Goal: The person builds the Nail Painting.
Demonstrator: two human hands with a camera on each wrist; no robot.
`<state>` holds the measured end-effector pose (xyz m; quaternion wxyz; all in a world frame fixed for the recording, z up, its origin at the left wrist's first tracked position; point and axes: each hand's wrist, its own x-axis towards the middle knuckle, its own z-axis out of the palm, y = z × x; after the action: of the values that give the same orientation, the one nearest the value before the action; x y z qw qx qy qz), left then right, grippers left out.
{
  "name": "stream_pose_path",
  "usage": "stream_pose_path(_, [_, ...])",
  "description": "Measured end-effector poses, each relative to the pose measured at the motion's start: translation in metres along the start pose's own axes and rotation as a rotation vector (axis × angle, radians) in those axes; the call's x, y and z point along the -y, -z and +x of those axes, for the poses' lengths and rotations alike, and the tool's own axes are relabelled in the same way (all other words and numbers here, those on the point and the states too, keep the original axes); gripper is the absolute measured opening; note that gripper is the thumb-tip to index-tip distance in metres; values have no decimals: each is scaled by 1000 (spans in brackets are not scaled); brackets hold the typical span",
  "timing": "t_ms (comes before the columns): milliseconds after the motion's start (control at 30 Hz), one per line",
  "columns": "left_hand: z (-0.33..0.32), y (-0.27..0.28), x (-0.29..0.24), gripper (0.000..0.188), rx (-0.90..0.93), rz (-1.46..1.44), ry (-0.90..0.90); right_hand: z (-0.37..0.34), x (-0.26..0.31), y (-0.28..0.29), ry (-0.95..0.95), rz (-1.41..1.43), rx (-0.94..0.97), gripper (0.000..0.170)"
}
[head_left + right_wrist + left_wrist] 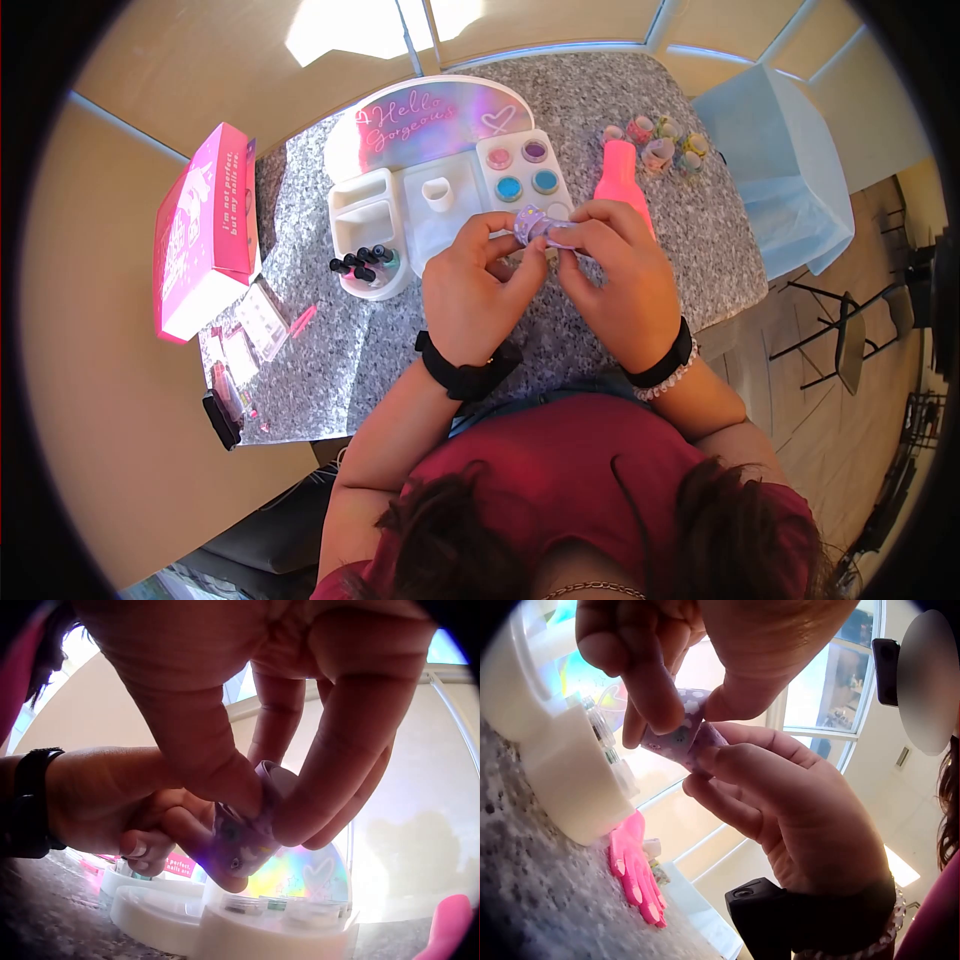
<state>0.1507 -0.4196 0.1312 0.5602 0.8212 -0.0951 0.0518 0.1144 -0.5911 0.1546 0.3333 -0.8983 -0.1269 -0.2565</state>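
Both hands meet in front of the white nail station (430,245), holding a small roll of purple patterned film (532,224). My left hand (475,285) pinches one side of the roll between thumb and fingers. From the other side my right hand (625,280) pinches the film's end. In the left wrist view the film (681,739) shows white and coloured prints and a loose curl at the right fingertips. The right wrist view shows its rolled edge (279,780) between the right thumb and fingers.
Small bottles with black caps (362,262) stand in the station's left front, and colour pots (509,188) sit at its right. Beyond lie a pink model hand (622,175) and several patterned rolls (658,153). A pink box (205,235) stands left; a blue-covered block (775,160) is right.
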Motion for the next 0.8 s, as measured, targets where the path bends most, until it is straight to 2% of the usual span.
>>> stream_pose_path(367, [-1, -1, 1, 34, 1, 83, -22, 1, 6, 1, -14, -15, 17, 24])
stream_pose_path(433, [-2, -2, 1, 27, -6, 100, -58, 1, 6, 1, -24, -17, 24, 22])
stream_pose_path(567, [-1, 0, 3, 29, 4, 85, -58, 1, 4, 0, -43, 45, 44, 33])
stream_pose_path(667, [1, 2, 1, 31, 35, 40, -34, 0, 5, -2, -70, 111, 15, 44])
stream_pose_path(733, [0, 2, 1, 31, 100, -209, 77, -1, 5, 0, -101, 129, 17, 49])
stream_pose_path(800, [0, 2, 1, 32, 117, -296, 91, 3, 5, 4, 87, -16, 18, 50])
